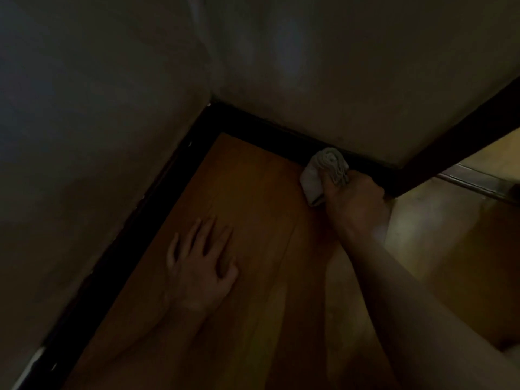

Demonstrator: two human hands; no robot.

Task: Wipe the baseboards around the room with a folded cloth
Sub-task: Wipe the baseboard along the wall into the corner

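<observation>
A dim view looked down into the corner of a room, where two pale walls [323, 80] met above a wooden floor [253, 187]. A dark baseboard [267, 128] ran along the foot of both walls and turned at the corner. The person's right hand [356, 201] reached forward with its fingers curled round a folded cloth [320, 171], pale and bunched, with a fringed edge showing on top. The cloth was against the baseboard of the far wall, roughly midway between the corner and a dark door frame [455, 130] that rose on the right; in the poor light it looked to be touching the board, though how firmly it pressed could not be told. The left hand [201, 266] lay flat on the floor, well apart from the cloth, fingers straight and spread, holding nothing and seemingly taking the person's weight. The step in hand appeared to be wiping this far stretch of baseboard. The stretch toward the corner and the long run along the left wall lay beyond the cloth; whether either was already clean could not be seen. A likely next move would be to slide the cloth along the board toward the corner, keeping it pressed against the face and top edge, then turn it to follow the left wall, shifting the supporting hand along as the reach grew long.
</observation>
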